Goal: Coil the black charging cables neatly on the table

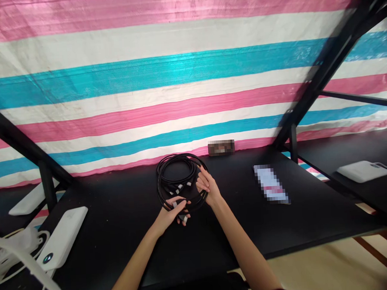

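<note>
A coil of black cables (176, 163) with several light-coloured plug ends lies on the black table (120, 228), just in front of the striped tarp. My left hand (173, 214) pinches the near side of the coil, fingers closed around a plug end. My right hand (207, 185) rests against the coil's right side with its fingers curled on the cable loops.
A white power bank (63, 236) and white cords (20, 260) lie at the left. A flat pixelated item (270, 184) lies to the right of the coil. A white device (362, 170) sits on the neighbouring table. Black frame struts (320, 71) rise on both sides.
</note>
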A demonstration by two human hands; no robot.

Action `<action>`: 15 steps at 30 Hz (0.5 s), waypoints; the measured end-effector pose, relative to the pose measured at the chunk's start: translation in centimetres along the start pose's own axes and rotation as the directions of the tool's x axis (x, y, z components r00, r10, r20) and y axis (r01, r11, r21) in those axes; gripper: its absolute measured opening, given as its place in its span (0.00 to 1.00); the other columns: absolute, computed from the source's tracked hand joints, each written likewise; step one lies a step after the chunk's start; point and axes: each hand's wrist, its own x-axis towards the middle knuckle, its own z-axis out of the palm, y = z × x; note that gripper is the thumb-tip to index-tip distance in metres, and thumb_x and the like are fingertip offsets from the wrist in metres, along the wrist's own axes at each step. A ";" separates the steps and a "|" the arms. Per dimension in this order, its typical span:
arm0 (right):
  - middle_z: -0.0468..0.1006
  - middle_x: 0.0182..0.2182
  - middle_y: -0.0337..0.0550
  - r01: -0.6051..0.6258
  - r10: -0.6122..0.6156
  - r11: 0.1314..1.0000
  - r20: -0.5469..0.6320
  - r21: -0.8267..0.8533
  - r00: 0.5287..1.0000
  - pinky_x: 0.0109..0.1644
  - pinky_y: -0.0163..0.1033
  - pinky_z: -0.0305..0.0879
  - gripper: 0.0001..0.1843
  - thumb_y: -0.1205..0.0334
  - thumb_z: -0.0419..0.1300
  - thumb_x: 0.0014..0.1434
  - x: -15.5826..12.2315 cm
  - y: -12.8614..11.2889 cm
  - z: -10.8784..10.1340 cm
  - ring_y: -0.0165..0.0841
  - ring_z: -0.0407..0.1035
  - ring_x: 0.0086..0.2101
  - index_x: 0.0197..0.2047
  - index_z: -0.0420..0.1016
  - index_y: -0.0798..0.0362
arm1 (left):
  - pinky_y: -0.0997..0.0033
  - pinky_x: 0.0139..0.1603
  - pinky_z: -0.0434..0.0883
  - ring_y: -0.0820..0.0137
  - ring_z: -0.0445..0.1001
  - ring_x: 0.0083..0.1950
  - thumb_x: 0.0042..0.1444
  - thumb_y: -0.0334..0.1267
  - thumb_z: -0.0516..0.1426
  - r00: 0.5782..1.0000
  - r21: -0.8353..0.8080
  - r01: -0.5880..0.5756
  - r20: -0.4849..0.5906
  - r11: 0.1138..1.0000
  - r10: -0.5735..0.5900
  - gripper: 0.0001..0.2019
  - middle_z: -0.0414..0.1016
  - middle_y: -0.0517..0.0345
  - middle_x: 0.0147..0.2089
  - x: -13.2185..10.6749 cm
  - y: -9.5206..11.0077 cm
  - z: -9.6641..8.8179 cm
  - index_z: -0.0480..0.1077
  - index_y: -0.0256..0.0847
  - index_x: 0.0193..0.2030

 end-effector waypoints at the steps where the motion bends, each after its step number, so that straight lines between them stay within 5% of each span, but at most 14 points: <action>1: 0.46 0.09 0.23 0.004 -0.004 0.999 0.005 -0.043 1.000 0.10 0.27 0.39 0.11 0.55 0.65 0.48 0.0 0.2 0.0 0.19 0.35 0.11 0.28 0.69 0.52 | 0.79 0.16 0.59 0.73 0.70 0.17 0.52 0.52 0.56 0.999 -0.001 0.003 -0.034 1.000 -0.003 0.21 0.75 0.52 0.23 0.1 -0.1 -0.2 0.73 0.33 0.39; 8: 0.62 0.12 0.28 0.122 -0.130 0.822 0.025 -0.556 0.991 0.17 0.30 0.58 0.12 0.57 0.62 0.49 -0.1 2.0 0.0 0.23 0.57 0.13 0.36 0.73 0.55 | 0.77 0.14 0.56 0.75 0.61 0.11 0.52 0.51 0.55 0.962 -0.179 -0.040 -0.273 0.983 -0.011 0.22 0.66 0.56 0.10 0.7 -0.5 -1.5 0.75 0.31 0.25; 15: 0.69 0.19 0.35 0.194 -0.251 0.678 0.025 -0.709 0.968 0.21 0.32 0.61 0.14 0.59 0.57 0.52 -0.3 2.8 -0.1 0.25 0.63 0.17 0.40 0.73 0.57 | 0.77 0.15 0.56 0.76 0.60 0.11 0.51 0.47 0.55 0.903 -0.173 -0.153 -0.424 0.973 0.066 0.19 0.63 0.59 0.09 0.7 -0.1 -2.3 0.73 0.32 0.20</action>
